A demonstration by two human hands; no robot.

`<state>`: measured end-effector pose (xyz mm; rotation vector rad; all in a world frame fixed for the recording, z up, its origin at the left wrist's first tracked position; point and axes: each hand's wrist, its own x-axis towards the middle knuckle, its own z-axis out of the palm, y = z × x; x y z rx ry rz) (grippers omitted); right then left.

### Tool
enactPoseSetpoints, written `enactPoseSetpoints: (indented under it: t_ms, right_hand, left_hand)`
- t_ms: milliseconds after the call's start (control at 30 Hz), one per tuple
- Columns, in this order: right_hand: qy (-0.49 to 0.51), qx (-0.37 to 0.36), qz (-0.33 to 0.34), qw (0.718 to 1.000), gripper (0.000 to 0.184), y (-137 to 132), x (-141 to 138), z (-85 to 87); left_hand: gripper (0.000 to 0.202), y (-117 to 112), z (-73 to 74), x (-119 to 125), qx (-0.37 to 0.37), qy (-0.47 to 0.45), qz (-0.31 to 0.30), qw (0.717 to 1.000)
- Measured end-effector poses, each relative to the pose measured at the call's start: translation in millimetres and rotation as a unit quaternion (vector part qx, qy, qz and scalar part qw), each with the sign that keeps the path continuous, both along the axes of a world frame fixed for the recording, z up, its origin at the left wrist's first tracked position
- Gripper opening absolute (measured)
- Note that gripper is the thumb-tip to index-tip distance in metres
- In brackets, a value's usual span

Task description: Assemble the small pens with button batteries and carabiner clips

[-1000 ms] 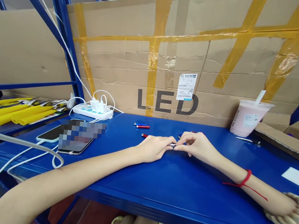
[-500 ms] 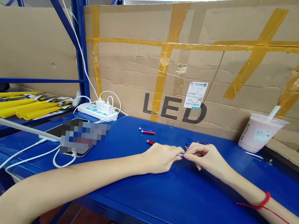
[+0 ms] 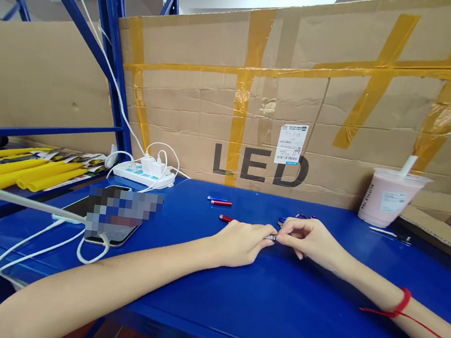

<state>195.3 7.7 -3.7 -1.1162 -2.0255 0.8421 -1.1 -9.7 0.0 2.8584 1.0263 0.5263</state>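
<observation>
Blue table [image 3: 273, 317] middle: metal piece [image 3: 271, 237] between hands [image 3: 241, 243] [image 3: 312, 240]

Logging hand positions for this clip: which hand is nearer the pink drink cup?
Right. The right hand lies left of and in front of the pink drink cup; the left hand lies farther left, both pinching a small silver part.

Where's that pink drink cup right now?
In the head view, the pink drink cup stands far right on the blue table, by the cardboard wall, beyond the right hand.
</observation>
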Motion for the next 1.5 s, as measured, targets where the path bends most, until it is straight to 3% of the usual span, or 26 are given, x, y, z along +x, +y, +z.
enactPoseSetpoints:
  t_ms: [233,933,1500]
  right_hand:
    - [0.011,0.002,-0.014,1.000,0.024,-6,-2,5.0]
    - [0.028,-0.057,-0.009,0.998,0.031,-8,-6,8.2]
    - [-0.090,0.045,-0.055,0.993,0.036,-1,-2,-1.2]
  left_hand:
    - [0.022,1,-0.6,0,0.013,0.000,0.008,1.000]
    - [0.022,-2,3.0,0,0.042,0.037,0.020,0.998]
    - [0.024,2,0.4,2,0.054,0.031,0.051,0.997]
